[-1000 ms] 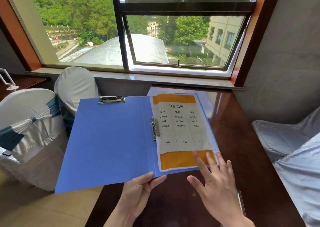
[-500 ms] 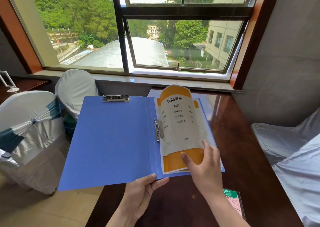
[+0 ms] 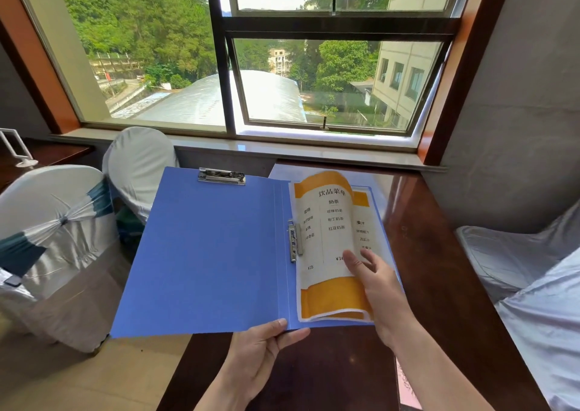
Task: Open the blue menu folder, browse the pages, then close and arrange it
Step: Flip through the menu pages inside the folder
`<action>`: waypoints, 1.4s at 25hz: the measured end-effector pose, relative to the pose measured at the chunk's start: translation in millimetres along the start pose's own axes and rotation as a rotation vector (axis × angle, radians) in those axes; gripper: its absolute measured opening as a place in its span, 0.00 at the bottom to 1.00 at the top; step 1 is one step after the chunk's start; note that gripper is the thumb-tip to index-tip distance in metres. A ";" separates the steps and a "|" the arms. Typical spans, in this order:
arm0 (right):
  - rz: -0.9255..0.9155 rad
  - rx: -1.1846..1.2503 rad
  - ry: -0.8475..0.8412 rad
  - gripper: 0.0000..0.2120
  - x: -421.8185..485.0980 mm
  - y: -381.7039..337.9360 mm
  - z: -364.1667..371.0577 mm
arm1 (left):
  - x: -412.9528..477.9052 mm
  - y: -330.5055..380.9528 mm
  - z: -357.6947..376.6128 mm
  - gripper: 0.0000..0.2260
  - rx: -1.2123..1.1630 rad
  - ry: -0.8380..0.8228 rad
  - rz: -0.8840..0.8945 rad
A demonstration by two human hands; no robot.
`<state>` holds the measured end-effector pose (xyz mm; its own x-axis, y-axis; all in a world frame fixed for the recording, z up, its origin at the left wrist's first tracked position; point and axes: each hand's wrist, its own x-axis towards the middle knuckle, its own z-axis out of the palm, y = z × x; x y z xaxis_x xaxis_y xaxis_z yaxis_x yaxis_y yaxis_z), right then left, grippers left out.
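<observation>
The blue menu folder (image 3: 207, 250) lies open over the dark wooden table (image 3: 439, 285), its left cover hanging past the table's left edge. My left hand (image 3: 263, 354) pinches the folder's near edge by the spine. The top menu page (image 3: 326, 247), white with orange bands and printed text, is lifted and curled leftward. My right hand (image 3: 376, 282) holds that page by its right edge, thumb on top. A second page with an orange band (image 3: 361, 199) shows underneath. One metal clip (image 3: 295, 241) sits at the spine, another (image 3: 221, 177) at the left cover's top.
Two chairs in white covers (image 3: 56, 238) stand left of the table, one with a teal sash. Grey draped fabric (image 3: 533, 285) is at the right. A pink card (image 3: 408, 385) lies near the table's front. The window sill (image 3: 282, 150) runs behind.
My right hand went from resting flat on the page's lower corner to gripping its right edge and lifting it, curling the page leftward. My left hand stayed on the folder's near edge.
</observation>
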<state>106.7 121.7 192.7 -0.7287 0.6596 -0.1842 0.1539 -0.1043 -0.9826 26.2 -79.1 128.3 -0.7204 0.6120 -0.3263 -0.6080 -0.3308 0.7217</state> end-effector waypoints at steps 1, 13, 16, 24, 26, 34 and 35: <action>-0.004 0.050 -0.046 0.39 -1.1 -3.0 1.1 | -0.7 -0.7 0.1 0.08 0.009 -0.002 -0.003; -0.051 0.237 -0.188 0.16 -6.8 -26.7 33.2 | -1.8 -9.2 3.7 0.24 -0.036 -0.033 0.086; -0.175 -0.134 -0.271 0.16 -7.2 -22.9 48.8 | -5.1 -9.6 4.0 0.23 -0.021 -0.117 0.123; -0.606 -0.368 -0.438 0.33 -23.7 -16.9 68.3 | -12.3 -9.1 -0.2 0.25 -0.045 -0.235 0.123; -0.676 -0.352 -0.423 0.32 -24.5 -21.3 73.2 | -13.8 -10.1 -0.1 0.26 -0.049 -0.269 0.127; -0.521 -0.374 -0.544 0.28 -10.8 -27.3 85.5 | -18.0 -14.5 1.6 0.27 -0.023 -0.250 0.120; -0.501 -0.402 -0.550 0.28 -10.3 -24.4 85.4 | -18.0 -13.8 2.0 0.27 -0.015 -0.254 0.132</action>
<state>53.5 53.9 216.3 -0.9791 0.0903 0.1825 -0.1241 0.4455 -0.8866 48.3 -84.1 125.3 -0.6883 0.7225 -0.0650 -0.5204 -0.4293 0.7381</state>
